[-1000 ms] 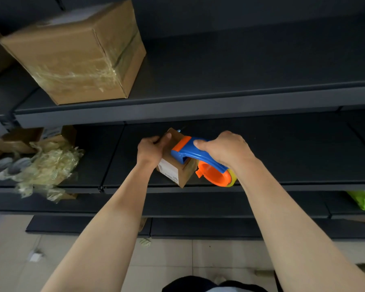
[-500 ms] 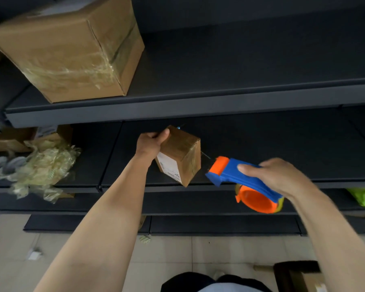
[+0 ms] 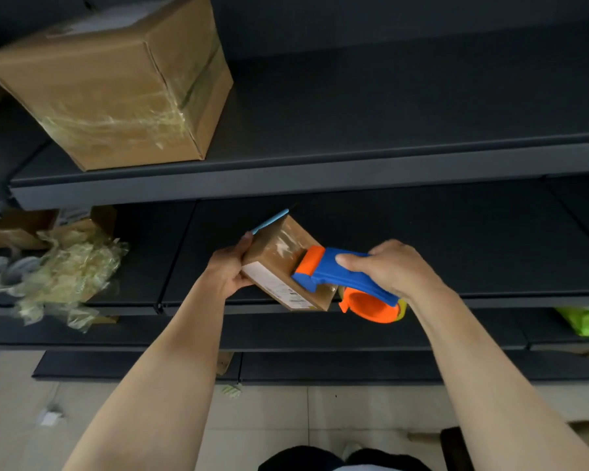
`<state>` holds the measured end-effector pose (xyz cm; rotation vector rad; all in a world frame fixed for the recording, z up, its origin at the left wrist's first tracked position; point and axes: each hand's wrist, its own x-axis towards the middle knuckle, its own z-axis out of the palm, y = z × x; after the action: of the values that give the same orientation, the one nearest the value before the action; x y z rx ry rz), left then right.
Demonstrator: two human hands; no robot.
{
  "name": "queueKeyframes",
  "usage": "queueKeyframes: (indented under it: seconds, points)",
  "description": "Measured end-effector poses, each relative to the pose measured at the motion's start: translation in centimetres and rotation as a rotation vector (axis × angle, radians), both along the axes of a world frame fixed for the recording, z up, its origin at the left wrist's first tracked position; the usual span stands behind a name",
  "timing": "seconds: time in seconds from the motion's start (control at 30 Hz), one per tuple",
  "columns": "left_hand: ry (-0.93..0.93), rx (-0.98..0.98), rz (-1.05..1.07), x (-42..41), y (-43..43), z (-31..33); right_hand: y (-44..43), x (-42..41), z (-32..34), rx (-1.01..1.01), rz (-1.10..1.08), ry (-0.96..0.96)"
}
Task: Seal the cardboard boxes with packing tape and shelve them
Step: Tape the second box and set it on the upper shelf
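Note:
A small cardboard box (image 3: 276, 253) with a white label on one side is held in the air in front of the middle shelf. My left hand (image 3: 229, 266) grips its left end. My right hand (image 3: 388, 266) grips the blue and orange tape dispenser (image 3: 340, 277), whose orange head presses on the box's right end. Shiny clear tape shows on the box's top face. A thin blue strip (image 3: 270, 220) sticks out past the box's far corner.
A large taped cardboard box (image 3: 116, 83) stands on the upper shelf (image 3: 354, 175) at left. Crumpled clear wrap (image 3: 68, 266) and opened cartons lie on the middle shelf at left. A green bag (image 3: 585, 319) lies on a lower shelf at right. Tiled floor is below.
My right hand brought the dispenser back left from the air onto the box's right end. My left hand turned the box so its long side lies flatter.

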<state>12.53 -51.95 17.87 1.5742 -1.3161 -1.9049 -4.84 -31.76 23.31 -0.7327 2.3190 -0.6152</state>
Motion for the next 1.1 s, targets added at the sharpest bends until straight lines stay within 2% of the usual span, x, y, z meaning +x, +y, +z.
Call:
queueKeyframes:
  seconds: [0.07, 0.17, 0.23, 0.3, 0.37, 0.5, 0.6, 0.83, 0.97, 1.1]
  points:
    - [-0.109, -0.168, 0.077, 0.2, -0.6, 0.2, -1.7, 0.9, 0.4, 0.004, 0.031, 0.035]
    - [-0.171, -0.385, 0.109, 0.6, -1.6, 1.1, -4.3, 1.8, 0.9, 0.004, 0.074, 0.085]
    - [-0.249, -0.421, -0.014, 0.6, -1.6, 2.0, -5.7, 2.4, 0.9, -0.006, 0.084, 0.081]
    - [-0.349, -0.466, -0.237, 0.5, -1.5, 1.9, -6.8, 2.9, 0.8, -0.012, 0.097, 0.069]
    - [-0.404, -0.556, -0.303, 0.4, -1.3, 0.9, -7.8, 3.3, 0.8, -0.011, 0.105, 0.08]
    - [-0.395, -0.538, -0.23, 0.4, -1.3, -0.9, -8.7, 3.1, 0.6, 0.021, 0.116, 0.068]
    - [-0.376, -0.529, -0.23, 0.0, -1.5, -1.2, -7.9, 1.9, 0.0, 0.017, 0.072, -0.012]
    - [-0.357, -0.533, -0.227, 0.1, -1.7, -1.4, -1.1, -4.1, -0.8, 0.092, 0.0, -0.083]
    - [-0.355, -0.524, -0.241, 0.0, -1.8, -1.3, 0.5, -4.7, -1.9, 0.194, 0.024, -0.02]
    - [-0.369, -0.521, -0.237, 0.1, -1.7, -1.5, -1.7, -2.2, -2.5, 0.191, 0.059, 0.018]
